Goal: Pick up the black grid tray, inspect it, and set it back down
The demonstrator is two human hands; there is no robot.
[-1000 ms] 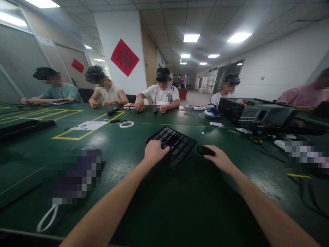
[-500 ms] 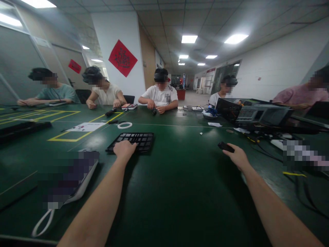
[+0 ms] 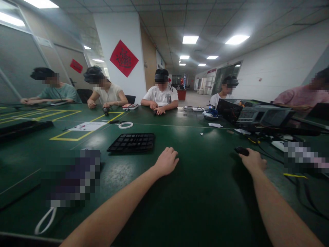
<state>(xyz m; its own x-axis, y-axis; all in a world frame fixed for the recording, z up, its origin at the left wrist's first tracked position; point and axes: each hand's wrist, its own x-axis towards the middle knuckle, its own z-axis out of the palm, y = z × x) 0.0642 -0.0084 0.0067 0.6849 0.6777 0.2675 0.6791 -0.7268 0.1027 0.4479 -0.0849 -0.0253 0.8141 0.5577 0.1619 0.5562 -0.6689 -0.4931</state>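
My left hand is over the green table, just right of the black compartment tray and apart from it. Its fingers are curled together, palm down; anything inside them is hidden. The tray lies flat, divided into a grid of small cells with some thin dark pieces near its middle. Over on the right, my right hand is closed on a small black object, blocky and a little elongated, which sticks out leftward past the fingers. Its exact kind does not show.
A dark pouch with a white strap lies at left. Behind the tray are a white ring and a paper sheet. An open computer case and cables stand at right. Several people in headsets sit across the table.
My left hand has left the tray and moved right and slightly nearer. My right hand has shifted a little right and nearer, still holding the black object. The tray has stayed put.
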